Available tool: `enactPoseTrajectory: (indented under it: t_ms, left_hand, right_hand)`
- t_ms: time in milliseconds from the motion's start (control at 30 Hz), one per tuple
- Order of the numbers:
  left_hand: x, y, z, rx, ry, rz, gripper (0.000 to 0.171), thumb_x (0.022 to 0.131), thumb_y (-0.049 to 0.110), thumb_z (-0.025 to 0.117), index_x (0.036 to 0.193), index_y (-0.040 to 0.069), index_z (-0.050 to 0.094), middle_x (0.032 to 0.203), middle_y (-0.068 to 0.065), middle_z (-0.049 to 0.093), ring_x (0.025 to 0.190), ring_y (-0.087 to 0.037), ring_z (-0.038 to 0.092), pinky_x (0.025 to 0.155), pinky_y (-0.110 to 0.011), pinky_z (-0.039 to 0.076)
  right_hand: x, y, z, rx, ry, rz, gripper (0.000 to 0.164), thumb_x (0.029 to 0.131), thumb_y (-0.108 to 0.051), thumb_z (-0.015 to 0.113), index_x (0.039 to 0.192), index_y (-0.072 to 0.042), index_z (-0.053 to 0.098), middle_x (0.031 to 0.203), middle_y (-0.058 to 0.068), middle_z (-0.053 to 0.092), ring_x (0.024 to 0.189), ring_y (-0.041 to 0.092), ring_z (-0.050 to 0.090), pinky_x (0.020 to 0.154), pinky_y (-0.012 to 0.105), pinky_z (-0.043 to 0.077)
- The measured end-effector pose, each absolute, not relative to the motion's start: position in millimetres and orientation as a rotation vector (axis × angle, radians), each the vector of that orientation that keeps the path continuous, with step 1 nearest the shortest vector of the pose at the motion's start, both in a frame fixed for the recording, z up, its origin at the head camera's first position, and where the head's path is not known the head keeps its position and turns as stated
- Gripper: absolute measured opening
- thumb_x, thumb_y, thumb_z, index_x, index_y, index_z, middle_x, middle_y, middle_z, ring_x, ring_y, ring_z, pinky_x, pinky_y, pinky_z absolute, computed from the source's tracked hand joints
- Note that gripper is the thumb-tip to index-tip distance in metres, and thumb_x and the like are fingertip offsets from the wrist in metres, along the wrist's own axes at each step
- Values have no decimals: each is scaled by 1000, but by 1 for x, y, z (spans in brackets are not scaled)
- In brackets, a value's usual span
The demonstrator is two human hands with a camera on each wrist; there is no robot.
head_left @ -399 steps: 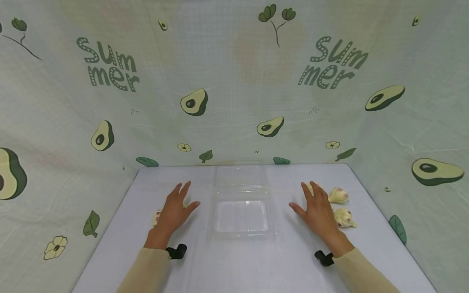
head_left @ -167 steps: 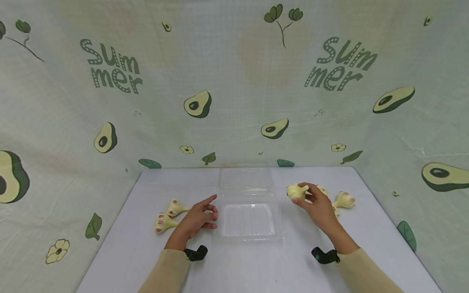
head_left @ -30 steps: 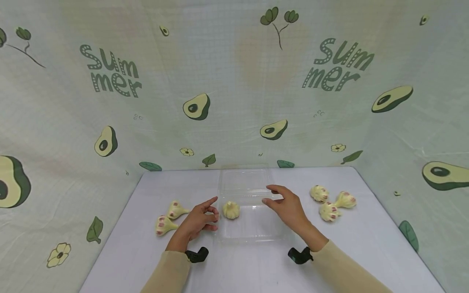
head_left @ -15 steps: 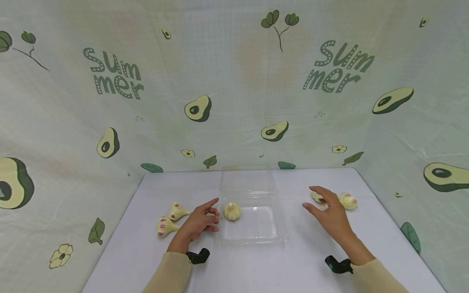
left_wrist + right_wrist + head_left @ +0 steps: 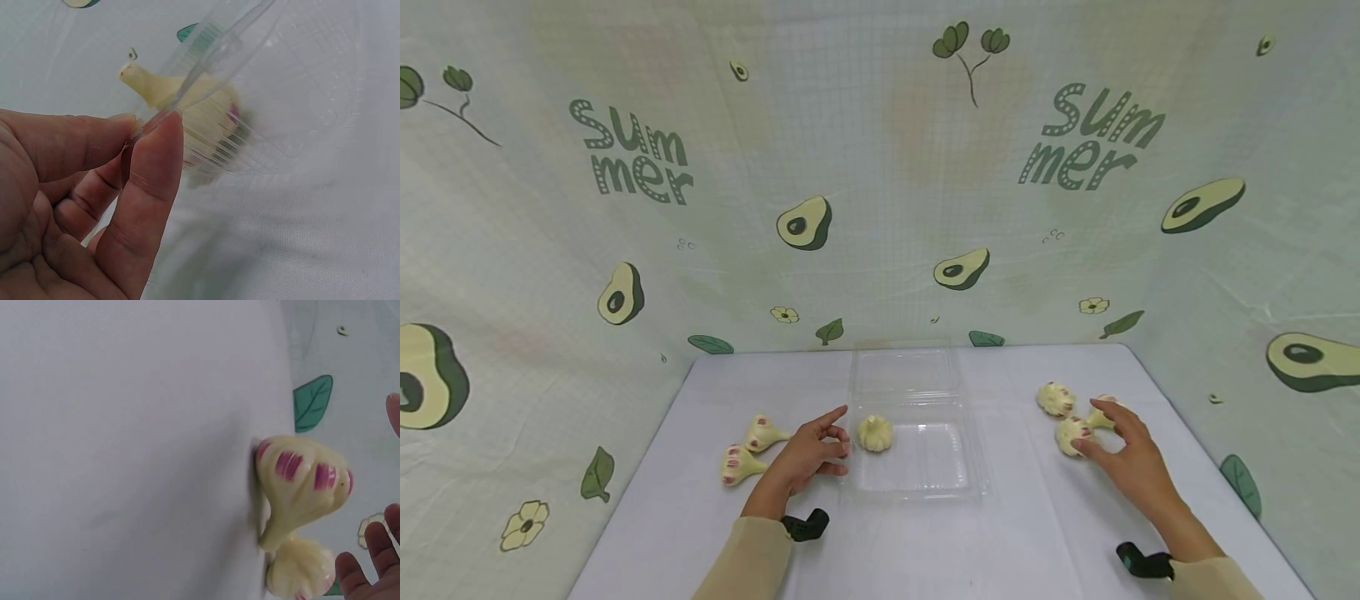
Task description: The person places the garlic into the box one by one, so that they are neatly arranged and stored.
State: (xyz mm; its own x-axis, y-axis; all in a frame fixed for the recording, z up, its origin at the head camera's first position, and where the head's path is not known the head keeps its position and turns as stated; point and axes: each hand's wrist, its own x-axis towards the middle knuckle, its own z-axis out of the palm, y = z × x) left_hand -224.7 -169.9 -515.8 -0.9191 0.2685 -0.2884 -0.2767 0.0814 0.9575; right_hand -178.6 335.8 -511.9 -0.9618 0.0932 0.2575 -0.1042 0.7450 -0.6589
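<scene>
while fingertips (image 5: 1084,444) touch it, garlic (image 5: 1070,433) lies ungripped.

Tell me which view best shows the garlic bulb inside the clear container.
The head view: the garlic bulb lies whole in the clear container, at its left end. The left wrist view shows it blurred through the plastic, beyond the left hand pinching the rim. The right wrist view misses it.

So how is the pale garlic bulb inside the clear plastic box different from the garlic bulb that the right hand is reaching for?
The pale garlic bulb in the clear plastic box sits in the tray's near left corner, while the garlic bulb at the right hand lies on the white table. The boxed bulb stands alone; the other has two bulbs close by. The left hand pinches the box rim beside the first; the right hand touches the second. Both are cream-coloured.
</scene>
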Motion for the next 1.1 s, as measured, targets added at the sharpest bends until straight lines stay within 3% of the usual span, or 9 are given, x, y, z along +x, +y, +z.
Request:
enactPoseTrajectory:
  t_ms: [67,200,533,833,967,1100]
  left_hand:
    - [-225,-170,-516,-10,1979,1891,78,99,-6,66,167,13,33,113,-10,55,84,-16,61,66,-30,62]
    - [-225,-171,-516,-12,1983,1887,78,99,-5,66,167,14,33,113,-9,55,84,-16,60,66,-30,62]
    - [-226,-171,-518,-8,1975,1886,79,98,-6,66,167,13,33,113,-9,55,85,-16,60,67,-30,62]
    - [-225,-170,-517,-19,1972,1888,80,98,-6,67,167,13,33,112,-9,55,85,-16,61,66,-30,63]
    - [-225,-170,-517,-26,1971,1888,80,97,-6,68,167,13,34,112,-10,55,84,-16,61,66,-30,63]
    - [-225,-170,-518,-24,1971,1889,80,97,-6,68,167,13,34,112,-10,56,84,-17,61,66,-31,62]
  right_hand:
    - [-179,339,-517,39,-2666,1042,74,91,-19,85,153,-3,48,157,29,41,139,50,41,111,51,44]
    - [-182,344,-527,80,-2673,1074,75,91,-16,85,153,-2,47,153,29,44,132,46,45,104,37,40]
    - [-189,350,-541,94,-2744,1099,78,88,-12,85,153,2,44,150,35,43,133,54,43,102,68,40]
    - [-192,351,-548,142,-2755,1075,75,87,-8,85,151,3,47,149,38,43,135,64,35,101,78,34]
    - [-193,350,-550,129,-2746,1070,75,88,-10,85,151,4,46,144,38,47,131,60,40,100,73,36]
    - [-194,349,-551,121,-2711,1029,73,85,-11,87,146,5,50,130,31,58,119,45,51,93,52,41]
